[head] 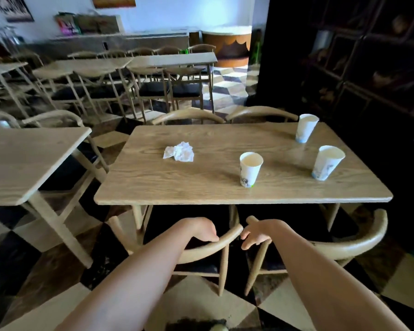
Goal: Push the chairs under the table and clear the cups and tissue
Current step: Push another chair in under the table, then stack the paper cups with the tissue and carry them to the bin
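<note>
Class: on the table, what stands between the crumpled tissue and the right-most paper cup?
Another paper cup, upright, touching neither the tissue nor the right-most cup; the head view shows it.

Upright cups [251,169], crumpled tissue [179,152] on table [201,185]

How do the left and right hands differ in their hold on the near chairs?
The left hand curls its fingers over the left chair's back rail; the right hand has its fingers loosely spread. The left hand sits partway along its rail, while the right hand is at the very tip of the right chair's rail. Both are on chairs at the table's near side.
</note>
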Motion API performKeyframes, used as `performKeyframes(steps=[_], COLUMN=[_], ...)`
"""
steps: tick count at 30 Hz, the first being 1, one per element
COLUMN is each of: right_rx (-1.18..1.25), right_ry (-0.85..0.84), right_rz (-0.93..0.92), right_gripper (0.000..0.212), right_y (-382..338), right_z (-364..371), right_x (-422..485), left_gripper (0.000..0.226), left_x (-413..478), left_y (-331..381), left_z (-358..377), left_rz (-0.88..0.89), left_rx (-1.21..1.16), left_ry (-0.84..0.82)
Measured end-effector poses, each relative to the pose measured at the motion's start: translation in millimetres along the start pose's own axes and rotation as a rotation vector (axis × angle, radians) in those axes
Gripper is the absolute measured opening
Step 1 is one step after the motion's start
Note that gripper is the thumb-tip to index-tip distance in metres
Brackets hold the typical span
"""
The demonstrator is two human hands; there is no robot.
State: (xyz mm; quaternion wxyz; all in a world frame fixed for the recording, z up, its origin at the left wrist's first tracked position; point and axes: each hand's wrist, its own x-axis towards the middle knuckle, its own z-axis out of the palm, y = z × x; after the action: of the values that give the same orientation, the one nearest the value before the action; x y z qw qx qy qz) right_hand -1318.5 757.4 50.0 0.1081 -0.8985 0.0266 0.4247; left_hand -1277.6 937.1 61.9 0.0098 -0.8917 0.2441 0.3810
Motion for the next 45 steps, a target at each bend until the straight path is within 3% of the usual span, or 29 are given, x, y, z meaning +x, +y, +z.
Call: performKeyframes(steps=[7,10,16,19,25,32,45], right_rx=[0.124,0.112,0.107,0.181,0.206,0.086,0.157], right_ry=[-0.015,0.031,0.212,0.310,0.446,0.613,0.453], right_rz=[0.107,0.116,0.151,0.183,0.241,0.337,0.145], right_gripper=[0.058,0.054,0.048,0.055,0.058,0.084,0.101], right_y=[57,90,148,178,241,316,384], right_z=[-61,-92,-145,-157,-188,-217,-256], right_x=[-2,9,34,43,43,61,102], left_gripper=[0.050,0.056,0.115,0.126,0.109,0.103,0.101], left_x=[56,97,173,202,236,267,323], left_y=[42,50,60,69,89,127,223], left_z=[-74,-106,-146,-154,-162,-178,-200], left_rz=[0.051,0.034,-0.010,-0.020,-0.005,0.031,0.102], left_rx=[0.114,0.051,-0.338,-0.373,-0.394,-0.447,-0.492], left_ry=[0.140,0.298,0.486,0.538,0.563,0.593,0.580])
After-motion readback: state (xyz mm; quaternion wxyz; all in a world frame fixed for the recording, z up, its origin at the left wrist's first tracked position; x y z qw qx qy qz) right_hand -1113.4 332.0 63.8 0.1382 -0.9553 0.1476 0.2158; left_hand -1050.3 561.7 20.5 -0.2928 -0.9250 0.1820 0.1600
